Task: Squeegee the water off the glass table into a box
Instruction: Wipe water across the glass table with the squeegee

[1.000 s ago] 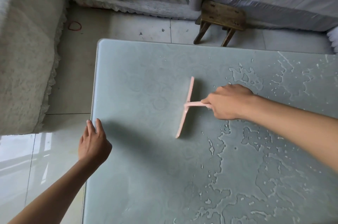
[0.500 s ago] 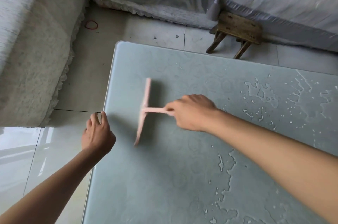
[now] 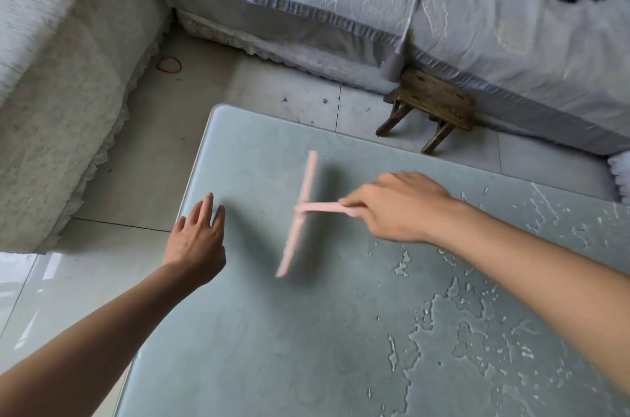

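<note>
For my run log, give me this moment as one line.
right hand: grips pink squeegee handle | left hand: open, over glass table left edge | water: pooled right side | box: not in view

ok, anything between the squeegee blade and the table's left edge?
Yes: the left hand lies open at the left edge of the glass table, straight across from the pink squeegee that the right hand grips. Nothing else between them. No box in view.

squeegee on glass table, water at right, stool behind table
</note>
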`<move>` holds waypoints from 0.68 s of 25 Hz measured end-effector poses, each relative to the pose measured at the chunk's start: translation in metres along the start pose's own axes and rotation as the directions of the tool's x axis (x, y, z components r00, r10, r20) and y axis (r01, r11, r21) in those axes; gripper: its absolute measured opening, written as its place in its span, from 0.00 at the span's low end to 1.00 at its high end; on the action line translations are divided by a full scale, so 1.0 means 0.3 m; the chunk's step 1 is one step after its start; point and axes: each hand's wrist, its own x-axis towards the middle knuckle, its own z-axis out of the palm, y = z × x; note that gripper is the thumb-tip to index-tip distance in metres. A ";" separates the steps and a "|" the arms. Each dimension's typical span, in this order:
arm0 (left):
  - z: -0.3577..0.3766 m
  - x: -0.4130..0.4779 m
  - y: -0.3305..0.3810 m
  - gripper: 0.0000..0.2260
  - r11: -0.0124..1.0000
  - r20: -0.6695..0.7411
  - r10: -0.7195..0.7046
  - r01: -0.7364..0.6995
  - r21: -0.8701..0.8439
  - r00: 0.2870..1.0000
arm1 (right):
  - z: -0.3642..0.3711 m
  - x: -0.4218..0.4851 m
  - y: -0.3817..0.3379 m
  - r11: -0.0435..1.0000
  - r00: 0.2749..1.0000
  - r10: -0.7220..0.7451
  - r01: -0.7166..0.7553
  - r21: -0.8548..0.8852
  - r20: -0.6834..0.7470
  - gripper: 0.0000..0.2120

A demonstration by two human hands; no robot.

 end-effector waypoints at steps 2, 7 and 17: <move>-0.004 0.041 0.017 0.28 1.000 -0.038 0.009 -0.008 0.017 0.999 | -0.031 0.136 -0.051 0.997 0.997 -0.071 0.071 0.013 -0.030 0.18; 0.009 0.070 0.048 0.23 0.999 -0.069 0.046 -0.045 0.022 0.997 | 0.043 0.198 0.068 0.980 0.999 0.020 -0.026 0.199 0.032 0.18; -0.073 0.084 0.114 0.24 0.986 0.151 0.031 -0.054 0.155 0.988 | 0.084 -0.091 0.327 0.942 0.946 0.284 -0.305 0.141 0.156 0.16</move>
